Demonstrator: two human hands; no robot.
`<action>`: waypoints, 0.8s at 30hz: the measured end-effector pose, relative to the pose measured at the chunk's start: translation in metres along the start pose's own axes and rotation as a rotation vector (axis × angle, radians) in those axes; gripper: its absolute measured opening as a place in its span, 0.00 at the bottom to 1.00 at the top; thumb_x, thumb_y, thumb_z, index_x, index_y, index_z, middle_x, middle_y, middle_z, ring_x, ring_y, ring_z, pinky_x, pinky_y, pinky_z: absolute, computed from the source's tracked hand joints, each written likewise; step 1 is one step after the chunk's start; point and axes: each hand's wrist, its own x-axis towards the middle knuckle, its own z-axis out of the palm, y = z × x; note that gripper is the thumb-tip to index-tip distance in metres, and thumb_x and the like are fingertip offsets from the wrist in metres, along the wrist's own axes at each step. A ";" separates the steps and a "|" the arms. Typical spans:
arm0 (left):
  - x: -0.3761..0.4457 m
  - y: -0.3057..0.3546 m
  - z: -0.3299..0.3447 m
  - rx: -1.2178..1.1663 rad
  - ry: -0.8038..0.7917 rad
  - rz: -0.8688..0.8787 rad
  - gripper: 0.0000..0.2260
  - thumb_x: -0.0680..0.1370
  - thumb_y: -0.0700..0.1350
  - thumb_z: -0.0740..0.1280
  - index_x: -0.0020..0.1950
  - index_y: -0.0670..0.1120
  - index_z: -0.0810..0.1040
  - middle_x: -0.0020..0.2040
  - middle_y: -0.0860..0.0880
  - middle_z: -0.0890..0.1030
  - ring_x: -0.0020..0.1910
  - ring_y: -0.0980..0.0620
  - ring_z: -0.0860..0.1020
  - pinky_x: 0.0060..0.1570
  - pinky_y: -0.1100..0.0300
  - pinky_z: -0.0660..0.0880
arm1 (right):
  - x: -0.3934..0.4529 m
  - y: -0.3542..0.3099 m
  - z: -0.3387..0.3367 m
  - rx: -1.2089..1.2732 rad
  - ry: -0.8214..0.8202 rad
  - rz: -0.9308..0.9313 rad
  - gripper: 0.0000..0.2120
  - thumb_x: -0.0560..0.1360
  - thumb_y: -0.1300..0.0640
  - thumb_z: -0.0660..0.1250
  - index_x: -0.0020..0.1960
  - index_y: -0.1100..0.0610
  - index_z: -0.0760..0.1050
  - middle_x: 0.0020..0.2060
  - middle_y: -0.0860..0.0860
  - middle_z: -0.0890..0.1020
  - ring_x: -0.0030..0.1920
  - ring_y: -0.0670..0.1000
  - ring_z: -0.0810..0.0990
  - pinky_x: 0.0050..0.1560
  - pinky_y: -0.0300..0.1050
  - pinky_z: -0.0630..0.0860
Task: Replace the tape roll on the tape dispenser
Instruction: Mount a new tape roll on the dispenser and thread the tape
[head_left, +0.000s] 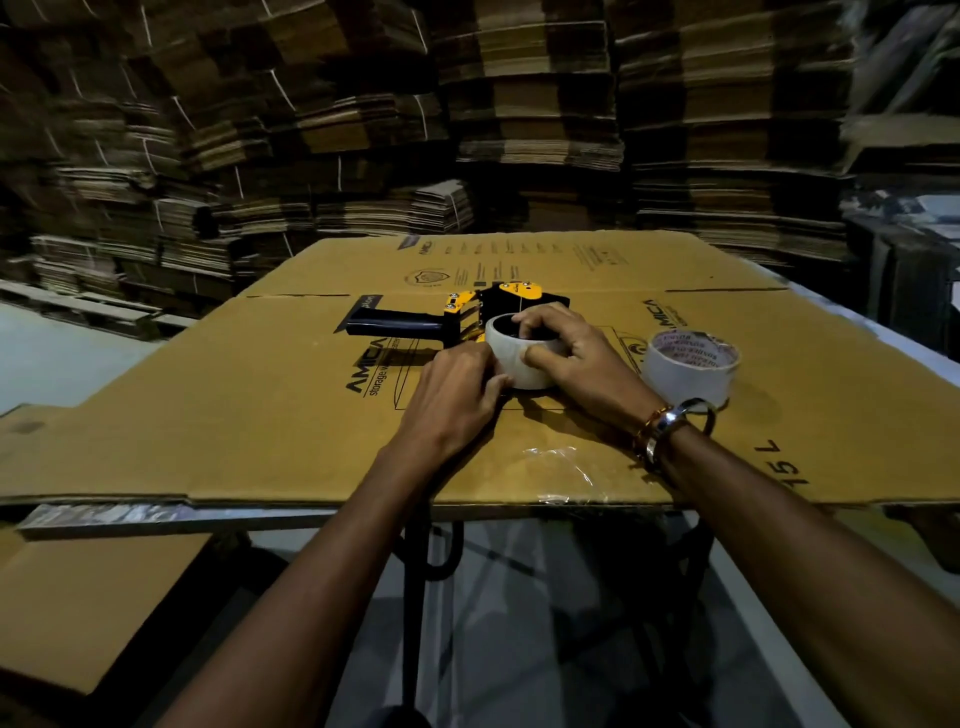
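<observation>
While both hands grip the white tape roll (522, 358) at the dispenser (467, 317), the swap reads as mid-way: judged, not confirmed, since I cannot tell whether this roll is coming off the hub or going on. Left hand (457, 395) has its fingers (493, 387) pressed on the roll's near-left wall; right hand (571, 353) grasps it with the thumb on the outer wall and fingers hooked over the rim into the core. Dispenser lies on its side just beyond the fingers, handle pointing left. Second roll (688, 369) stands on the surface to the right of the right-hand fingers, apart from them. Left to do: seat a roll, thread tape. Cardboard sheet (260, 415) covering the surface gives open room left of the fingers; its near edge lies under the forearms, with clear film (563, 467) there. Stacked cardboard (519, 130) well behind.
</observation>
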 end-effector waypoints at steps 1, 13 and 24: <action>0.000 0.000 -0.001 -0.009 -0.001 0.010 0.07 0.79 0.45 0.68 0.51 0.42 0.78 0.49 0.44 0.81 0.46 0.49 0.78 0.46 0.51 0.78 | 0.000 0.000 0.000 -0.002 0.004 -0.003 0.07 0.71 0.50 0.63 0.48 0.48 0.75 0.59 0.44 0.76 0.65 0.47 0.72 0.64 0.58 0.74; 0.002 -0.008 -0.015 -0.296 -0.176 -0.093 0.04 0.79 0.43 0.67 0.48 0.43 0.78 0.45 0.49 0.81 0.44 0.56 0.77 0.41 0.58 0.73 | 0.003 0.005 -0.005 0.040 -0.062 0.020 0.06 0.76 0.61 0.64 0.49 0.51 0.75 0.60 0.43 0.75 0.62 0.37 0.71 0.56 0.45 0.72; 0.003 0.000 0.001 -0.104 0.049 0.014 0.08 0.79 0.48 0.67 0.51 0.45 0.74 0.49 0.48 0.77 0.47 0.51 0.75 0.49 0.51 0.76 | 0.003 0.004 -0.004 0.004 -0.041 -0.016 0.05 0.76 0.58 0.64 0.50 0.50 0.74 0.60 0.44 0.75 0.61 0.41 0.72 0.61 0.55 0.76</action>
